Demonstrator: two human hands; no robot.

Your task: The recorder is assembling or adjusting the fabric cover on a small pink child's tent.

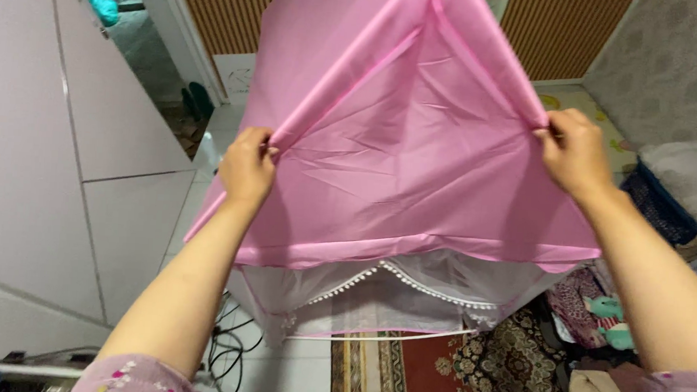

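A pink fabric play tent (415, 144) fills the middle of the view, its roof panels meeting at seamed ridges. My left hand (247, 167) grips the left ridge seam of the pink cloth. My right hand (575, 154) pinches the right ridge seam. Both arms reach forward and up, with floral sleeves at the bottom edge. Below the pink roof hangs a white mesh curtain (407, 294) trimmed with small white pompoms.
White cabinet doors (57, 149) stand at the left. A patterned red rug (466, 369) lies under the tent. Black cables (229, 349) trail on the tiled floor. Clothes and a teal soft toy (612, 321) are piled at the right, beside a dark basket (662, 204).
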